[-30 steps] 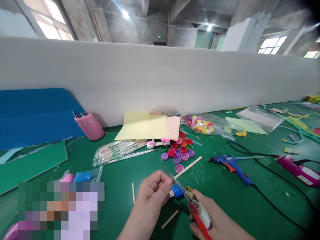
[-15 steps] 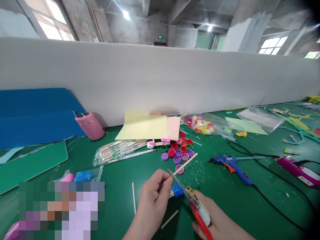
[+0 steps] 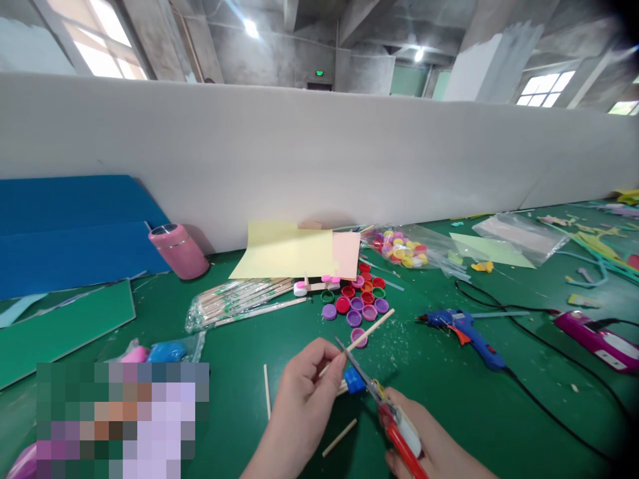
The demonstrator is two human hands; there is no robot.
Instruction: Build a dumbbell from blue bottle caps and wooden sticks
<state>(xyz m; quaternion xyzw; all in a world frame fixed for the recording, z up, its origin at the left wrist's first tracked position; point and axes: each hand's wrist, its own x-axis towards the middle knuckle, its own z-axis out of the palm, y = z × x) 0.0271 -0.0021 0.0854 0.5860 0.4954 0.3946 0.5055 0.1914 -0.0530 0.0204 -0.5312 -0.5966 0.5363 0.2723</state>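
My left hand (image 3: 312, 392) pinches a thin wooden stick (image 3: 374, 328) between thumb and fingers, its free end pointing up and right. My right hand (image 3: 424, 429) is wrapped round a pair of pruning shears (image 3: 402, 439) with red and white handles. The shears' blades lie at the stick, just beside my left fingertips. Behind the blades is a blue object (image 3: 355, 380) with pale sticks by it, partly hidden by my left hand. A short cut stick (image 3: 339, 438) rests between my hands, and another stick (image 3: 267, 391) lies left of my left hand.
Beyond my hands lie several bottle caps (image 3: 356, 305) and a bag of sticks (image 3: 239, 301). A blue glue gun (image 3: 464, 332) with a trailing cord is on the right. A pink cup (image 3: 180, 251) stands near the white partition (image 3: 299, 153).
Both hands hold nearly the same place. The stick's free end has dipped very slightly, and the shears have shifted a little.
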